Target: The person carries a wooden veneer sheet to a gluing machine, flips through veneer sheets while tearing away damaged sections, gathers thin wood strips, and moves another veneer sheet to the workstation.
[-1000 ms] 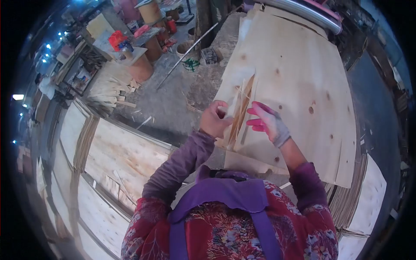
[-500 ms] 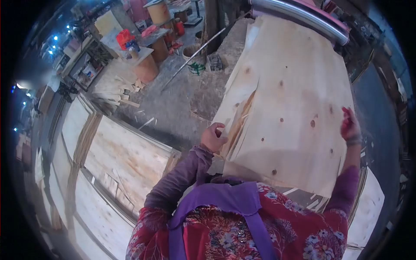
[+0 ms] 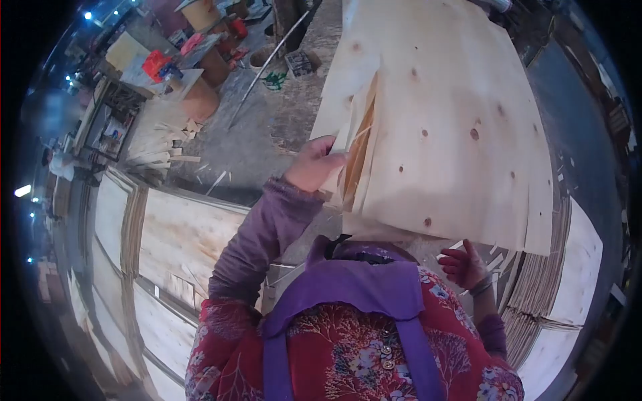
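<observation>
A large pale veneer sheet with dark knots lies in front of me. Near its left side runs a long split, where an orange-brown layer shows between torn strips. My left hand is closed on the veneer's left edge beside the split, thumb on top. My right hand is just off the sheet's near edge, close to my body, its fingers apart and nothing in them.
Stacked veneer sheets stand at the left and right. Beyond are a long metal rod, a bucket, scrap strips and a red bag on a table. A person is at far left.
My right hand has moved from the split to the sheet's right side, then back to its near edge by my body. My left hand stays by the left edge. The view has shifted.
</observation>
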Tool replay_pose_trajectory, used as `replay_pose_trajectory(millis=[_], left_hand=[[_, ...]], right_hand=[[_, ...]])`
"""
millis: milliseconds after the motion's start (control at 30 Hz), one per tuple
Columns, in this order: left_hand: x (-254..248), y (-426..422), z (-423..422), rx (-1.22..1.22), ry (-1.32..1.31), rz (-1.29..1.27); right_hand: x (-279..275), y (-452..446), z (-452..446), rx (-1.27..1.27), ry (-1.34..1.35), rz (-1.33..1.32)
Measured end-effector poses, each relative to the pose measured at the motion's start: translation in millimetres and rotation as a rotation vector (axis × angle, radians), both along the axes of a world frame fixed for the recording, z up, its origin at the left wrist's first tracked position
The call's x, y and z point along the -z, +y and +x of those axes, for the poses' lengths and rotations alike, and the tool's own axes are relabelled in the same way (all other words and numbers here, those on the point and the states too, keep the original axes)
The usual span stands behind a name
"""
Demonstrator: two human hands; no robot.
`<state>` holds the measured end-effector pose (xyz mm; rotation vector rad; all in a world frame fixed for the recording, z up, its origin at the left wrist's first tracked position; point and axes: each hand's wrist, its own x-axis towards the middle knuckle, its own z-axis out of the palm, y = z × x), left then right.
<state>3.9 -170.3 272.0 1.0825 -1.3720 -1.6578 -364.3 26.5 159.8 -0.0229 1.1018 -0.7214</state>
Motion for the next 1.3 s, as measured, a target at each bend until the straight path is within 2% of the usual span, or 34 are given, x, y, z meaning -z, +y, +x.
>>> replay_pose_trajectory(millis=[67, 133, 200, 267, 300, 367, 433, 467, 500, 533, 600, 633, 733, 800, 867, 900, 967, 1033, 1100, 1133, 1167, 1200, 1267, 1300], left_hand=[[-0.6, 10.2, 13.7, 0.043, -0.092, -0.108], [-4.4, 38.8, 27.0, 0.016, -0.074, -0.030], [25.7, 53.6, 51.3, 0.088, -0.103, -0.028], [54.3, 69.8, 61.6, 0.082, -0.106, 0.068], [65.3, 75.1, 65.5, 0.056, -0.181, 0.002], [72.4, 74.8, 71.8, 0.021, -0.248, -0.082], [67.6, 71.6, 74.9, -0.159, -0.075, 0.290], [64.9, 70.3, 75.8, -0.160, -0.071, 0.278], [55.4, 69.3, 73.2, -0.209, -0.010, 0.280], [49.6, 68.6, 70.2, -0.258, 0.051, 0.287], [53.6, 64.4, 60.2, -0.365, 0.065, 0.272], [57.2, 60.8, 56.0, -0.467, 0.076, 0.263], [76.9, 55.2, 49.7, -0.538, 0.036, 0.230], [84.6, 56.1, 47.6, -0.530, 0.038, 0.236], [86.8, 60.6, 46.7, -0.523, 0.036, 0.243], [85.3, 66.5, 45.2, -0.505, 0.059, 0.251], [85.4, 73.6, 40.8, -0.503, 0.082, 0.256], [88.0, 81.1, 36.3, -0.554, 0.013, 0.328], [91.9, 87.8, 32.2, -0.602, -0.006, 0.349], [94.1, 95.3, 29.8, -0.629, -0.019, 0.360], [95.0, 98.1, 27.3, -0.639, -0.015, 0.369], [98.2, 98.5, 25.0, -0.664, -0.024, 0.393], [105.2, 99.4, 18.5, -0.638, -0.066, 0.372], [104.0, 96.6, 13.0, -0.619, -0.130, 0.353]], right_hand=[[-22.2, 0.3, 37.9, 0.194, 0.021, -0.101], [-8.4, 11.7, 39.1, 0.288, -0.038, -0.093], [12.0, 24.6, 43.9, 0.481, -0.056, -0.127], [15.8, 36.9, 40.2, 0.430, -0.327, -0.231], [6.9, 30.0, 39.2, 0.430, -0.320, -0.262], [-18.3, 21.2, 41.6, 0.146, 0.097, -0.239], [-36.6, 7.2, 42.5, 0.065, 0.133, -0.296], [-45.5, -0.2, 46.1, -0.015, 0.165, -0.337], [-55.7, -8.7, 59.5, 0.102, 0.123, -0.375], [-55.4, -21.3, 58.4, 0.097, 0.126, -0.386], [-39.7, -57.0, 52.4, 0.272, -0.014, -0.302], [-30.3, -81.8, 44.3, 0.223, -0.067, -0.322], [-7.4, -176.7, 18.3, 0.145, -0.179, -0.465], [-3.3, -244.0, 4.2, 0.140, -0.183, -0.318], [0.5, -301.0, -8.5, 0.119, -0.028, -0.401], [5.8, -330.0, -17.2, 0.105, -0.033, -0.402], [13.0, -387.6, -35.1, 0.251, -0.069, -0.265], [14.4, -429.2, -44.4, 0.322, 0.061, -0.427], [40.8, -494.8, -75.2, 0.323, -0.122, -0.372], [50.7, -519.8, -90.5, 0.319, -0.149, -0.450], [46.3, -533.5, -94.7, 0.231, -0.226, -0.528], [31.3, -540.8, -83.3, 0.355, -0.116, -0.571], [2.2, -535.7, -55.9, 0.371, -0.113, -0.528], [-2.6, -532.9, -40.2, 0.467, 0.037, -0.547]])
